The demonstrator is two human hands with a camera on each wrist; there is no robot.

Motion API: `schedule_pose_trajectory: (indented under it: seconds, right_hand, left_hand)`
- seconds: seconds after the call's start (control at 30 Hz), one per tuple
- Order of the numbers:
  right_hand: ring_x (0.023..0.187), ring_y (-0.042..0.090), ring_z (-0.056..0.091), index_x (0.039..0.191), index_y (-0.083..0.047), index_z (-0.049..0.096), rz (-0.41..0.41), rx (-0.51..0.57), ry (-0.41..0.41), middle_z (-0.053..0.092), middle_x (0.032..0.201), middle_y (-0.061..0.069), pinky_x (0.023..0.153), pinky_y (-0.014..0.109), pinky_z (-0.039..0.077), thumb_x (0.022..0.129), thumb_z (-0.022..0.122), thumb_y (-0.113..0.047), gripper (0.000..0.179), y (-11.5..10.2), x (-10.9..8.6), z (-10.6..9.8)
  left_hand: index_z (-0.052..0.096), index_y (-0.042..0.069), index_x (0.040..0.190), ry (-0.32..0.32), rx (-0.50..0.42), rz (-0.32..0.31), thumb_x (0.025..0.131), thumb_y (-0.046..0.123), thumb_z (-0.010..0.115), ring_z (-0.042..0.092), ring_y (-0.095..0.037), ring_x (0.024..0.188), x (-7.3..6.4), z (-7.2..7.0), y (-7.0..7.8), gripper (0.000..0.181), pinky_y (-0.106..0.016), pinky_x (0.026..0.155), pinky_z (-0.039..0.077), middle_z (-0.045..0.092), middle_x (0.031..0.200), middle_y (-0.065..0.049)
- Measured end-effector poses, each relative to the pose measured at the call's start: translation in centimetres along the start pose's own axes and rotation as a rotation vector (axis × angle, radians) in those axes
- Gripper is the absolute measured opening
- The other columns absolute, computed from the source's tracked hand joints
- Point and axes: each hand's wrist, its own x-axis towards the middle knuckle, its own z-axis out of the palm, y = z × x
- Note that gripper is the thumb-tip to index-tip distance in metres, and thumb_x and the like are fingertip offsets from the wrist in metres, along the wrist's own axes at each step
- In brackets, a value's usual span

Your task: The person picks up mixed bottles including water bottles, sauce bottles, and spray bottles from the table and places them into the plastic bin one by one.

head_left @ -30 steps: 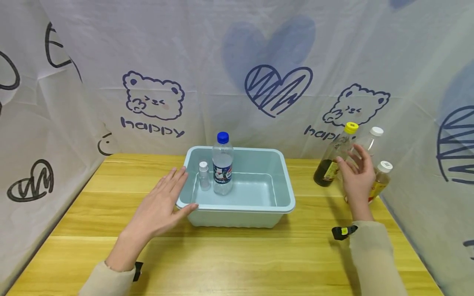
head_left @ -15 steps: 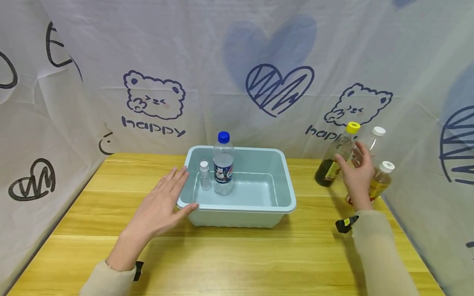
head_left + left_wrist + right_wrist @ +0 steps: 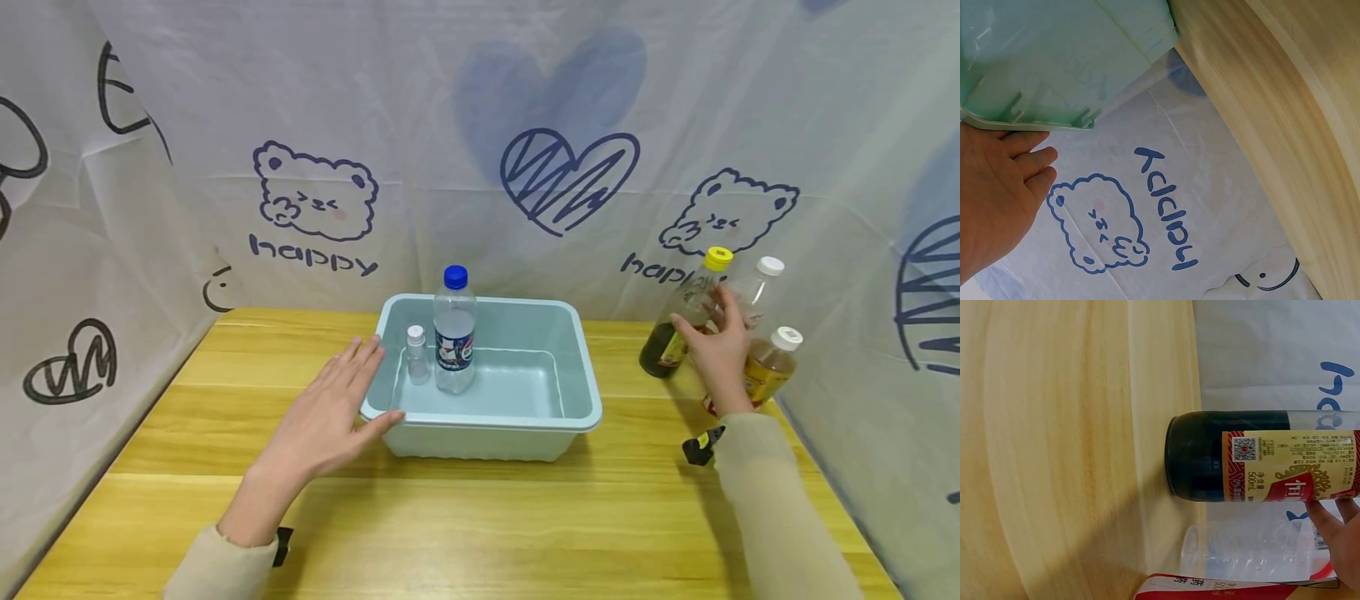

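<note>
Holding dark liquid [image 3: 1197, 456] — yellow-capped bottle [image 3: 686, 307] by the right hand [image 3: 720, 354].

Lighting the table [image 3: 480, 525] brightly in the head view, spreading pale sheen and soft shadows. Looking dimmer in both wrist views, bowing wood grain toward the edges, slanting a broad shadow across the right.

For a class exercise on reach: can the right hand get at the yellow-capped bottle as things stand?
Very likely yes: the right hand has its fingertips at the label of the yellow-capped bottle, with nothing between; the clear bottle and amber bottle stand to its right.
</note>
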Motion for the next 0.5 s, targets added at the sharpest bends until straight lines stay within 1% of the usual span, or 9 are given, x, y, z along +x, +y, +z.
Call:
schedule_pose_trajectory:
  seconds: [0.13,0.5]
  right_hand:
    - [0.148,0.026,0.043,0.164,-0.027,0.032,0.012,0.015,-0.004,0.039,0.165,0.001,0.120,0.042,0.043,0.093,0.078,-0.018,0.085,0.05,0.10,0.09]
    - [0.149,0.026,0.042,0.164,-0.026,0.031,0.043,-0.011,-0.006,0.038,0.166,0.000,0.119,0.043,0.043,0.094,0.078,-0.019,0.084,0.04,0.36,0.10]
  left_hand:
    - [0.021,0.003,0.165,0.004,0.002,0.000,0.101,0.067,0.049,0.015,-0.038,0.159,0.05,0.01,0.01,0.095,-0.055,0.129,0.020,0.012,0.174,-0.010]
    - [0.021,0.003,0.165,-0.011,-0.009,-0.002,0.102,0.064,0.049,0.015,-0.038,0.159,0.04,-0.10,0.08,0.093,-0.055,0.129,0.019,0.013,0.174,-0.012]
